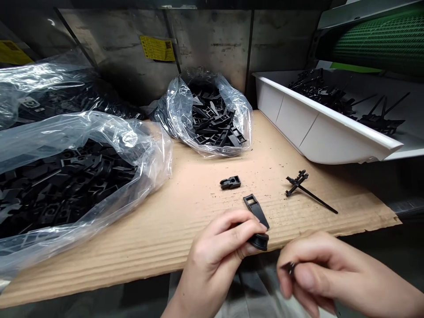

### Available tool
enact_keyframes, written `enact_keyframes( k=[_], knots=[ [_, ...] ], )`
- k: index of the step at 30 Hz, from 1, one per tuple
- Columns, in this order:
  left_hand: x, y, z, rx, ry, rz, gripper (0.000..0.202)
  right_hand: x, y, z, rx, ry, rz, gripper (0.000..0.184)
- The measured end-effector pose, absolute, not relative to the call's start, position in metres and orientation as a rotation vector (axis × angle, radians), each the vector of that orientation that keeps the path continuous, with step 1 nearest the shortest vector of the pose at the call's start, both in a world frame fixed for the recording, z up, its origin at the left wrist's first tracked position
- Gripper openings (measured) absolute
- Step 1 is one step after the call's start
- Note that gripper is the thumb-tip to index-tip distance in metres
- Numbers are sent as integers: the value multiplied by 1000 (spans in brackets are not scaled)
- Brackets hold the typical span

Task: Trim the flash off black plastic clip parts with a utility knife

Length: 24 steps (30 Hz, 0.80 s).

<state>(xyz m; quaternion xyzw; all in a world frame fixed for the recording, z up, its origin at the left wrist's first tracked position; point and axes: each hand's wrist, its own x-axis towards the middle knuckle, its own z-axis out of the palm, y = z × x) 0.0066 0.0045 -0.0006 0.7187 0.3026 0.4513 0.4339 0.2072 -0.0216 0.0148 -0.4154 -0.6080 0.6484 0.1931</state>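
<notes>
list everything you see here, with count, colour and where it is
plastic bags of black parts: three, clear, two at left, one at centre back
cardboard sheet: one, brown, on the bench
tray: one, white, right, holds black parts
loose clip: one, black, mid cardboard
sprue piece: one, black, right side of cardboard
labels: two, yellow, at the back
left hand: holds a black strap part
right hand: pinches a small dark piece, blurred
</notes>
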Motion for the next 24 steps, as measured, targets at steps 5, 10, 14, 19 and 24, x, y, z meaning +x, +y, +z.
enact_keyframes(
  k=[5,10,14,19,24],
  knots=[
    [6,3,0,1765,827,1120,25,202,-33,5,-1272,-1916,689,20],
    [7,3,0,1747,855,1095,28,189,-32,-1,-1196,-2041,331,23],
    [9,3,-1,1765,843,1081,29,186,-31,2,-1198,-2064,332,22],
    [11,2,3,1657,867,1087,24,184,-29,1,-1223,-2054,307,14],
    [10,3,9,1566,908,977,11,180,-28,-7,-1172,-1959,150,18]
  ],
)
